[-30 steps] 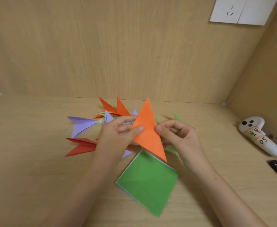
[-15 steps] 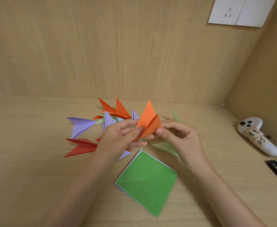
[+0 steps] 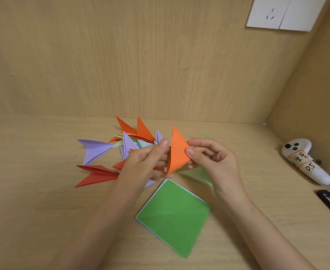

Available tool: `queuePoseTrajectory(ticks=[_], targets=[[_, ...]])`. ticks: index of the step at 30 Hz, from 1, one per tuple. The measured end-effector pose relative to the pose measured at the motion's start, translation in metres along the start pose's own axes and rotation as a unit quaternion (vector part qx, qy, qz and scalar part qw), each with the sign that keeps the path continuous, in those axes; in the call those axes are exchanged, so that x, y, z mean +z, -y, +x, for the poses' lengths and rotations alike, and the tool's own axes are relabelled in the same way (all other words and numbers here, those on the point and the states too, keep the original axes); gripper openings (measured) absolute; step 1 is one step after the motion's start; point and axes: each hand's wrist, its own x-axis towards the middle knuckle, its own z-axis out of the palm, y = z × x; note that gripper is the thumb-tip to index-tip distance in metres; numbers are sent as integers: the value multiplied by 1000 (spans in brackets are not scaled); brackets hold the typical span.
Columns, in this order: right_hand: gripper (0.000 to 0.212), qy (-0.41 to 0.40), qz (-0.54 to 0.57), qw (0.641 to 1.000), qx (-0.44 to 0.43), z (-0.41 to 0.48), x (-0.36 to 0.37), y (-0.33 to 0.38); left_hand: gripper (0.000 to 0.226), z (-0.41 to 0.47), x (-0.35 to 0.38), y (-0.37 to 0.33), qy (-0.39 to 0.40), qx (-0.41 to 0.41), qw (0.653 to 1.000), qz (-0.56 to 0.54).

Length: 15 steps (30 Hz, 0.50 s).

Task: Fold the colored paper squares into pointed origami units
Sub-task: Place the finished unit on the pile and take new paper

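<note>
Folded units (image 3: 133, 145) crowd desk centre; bare desk (image 3: 33, 211) left.

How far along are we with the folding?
Done: several pointed units, purple, red, orange and pale green, lie on the desk. In hand: the left hand and right hand pinch a partly folded orange piece. Left: the green-topped stack of squares, lying flat.

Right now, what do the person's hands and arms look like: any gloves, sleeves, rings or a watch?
Both are bare. The left hand and right hand wear no gloves, and no rings show on the fingers in view. The left forearm and right forearm carry no sleeve, watch or band up to the frame's edge.
</note>
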Motion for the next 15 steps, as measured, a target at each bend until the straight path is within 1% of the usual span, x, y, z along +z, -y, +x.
queuePoseTrajectory(ticks=[3, 4, 5, 8, 11, 13, 15], targets=[[11, 37, -28, 999, -9, -2, 3, 1, 27, 0, -2, 2, -37, 38, 999, 8], [11, 46, -35, 998, -12, -3, 4, 1, 22, 1, -4, 2, -46, 48, 998, 15], [12, 51, -38, 998, -13, -4, 5, 0, 17, 1, -5, 3, -54, 56, 997, 23], [19, 47, -34, 998, -12, -6, 7, 0, 14, 1, -6, 3, -66, 68, 995, 25], [26, 43, -18, 998, 40, -6, 7, 2, 10, 0, -5, 2, -77, 80, 994, 18], [25, 46, -14, 996, 82, -6, 7, 1, 10, 0, -4, 1, -79, 82, 993, 10], [24, 47, -18, 994, 100, -6, 7, 1, 13, 0, -3, 1, -78, 81, 994, 9]])
